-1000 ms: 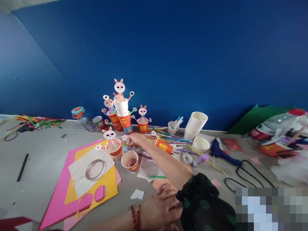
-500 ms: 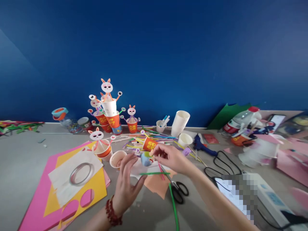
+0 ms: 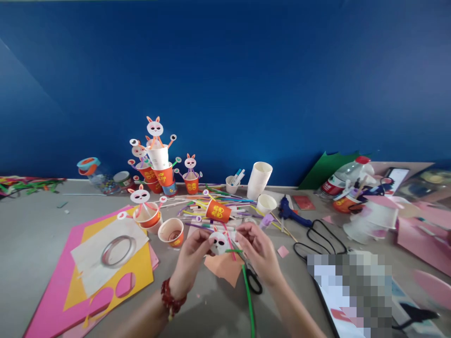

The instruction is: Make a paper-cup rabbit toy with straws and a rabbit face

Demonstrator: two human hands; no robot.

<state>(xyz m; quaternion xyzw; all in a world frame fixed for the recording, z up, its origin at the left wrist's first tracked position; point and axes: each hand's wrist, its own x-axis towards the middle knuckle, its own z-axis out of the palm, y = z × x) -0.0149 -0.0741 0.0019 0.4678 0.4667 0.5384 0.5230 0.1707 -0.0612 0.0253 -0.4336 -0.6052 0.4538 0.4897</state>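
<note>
My left hand (image 3: 193, 251) pinches a white paper rabbit face (image 3: 219, 243) by its left edge. The face has dark eyes and pink ears and is held just above the table. My right hand (image 3: 259, 251) is closed, thumb against fingertips, right of the face; something small and whitish shows at the fingertips, too small to name. Under the hands lie an orange paper scrap (image 3: 223, 270), black-handled scissors (image 3: 254, 281) and a green pipe cleaner (image 3: 248, 300). A pink strip crosses beside the face.
Rabbit-topped paper cups (image 3: 162, 176) stand stacked at the back left. Beyond my hands are a red cup (image 3: 217, 211) on its side and many coloured pipe cleaners. Yellow paper (image 3: 144, 270) with a tape roll (image 3: 118, 250) lies left; a blue glue gun (image 3: 292, 213) and cable lie right.
A round blue-green piece showed between my hands before; now the white rabbit face shows there. My left hand has closed on its edge, and my right hand has moved slightly right and lower.
</note>
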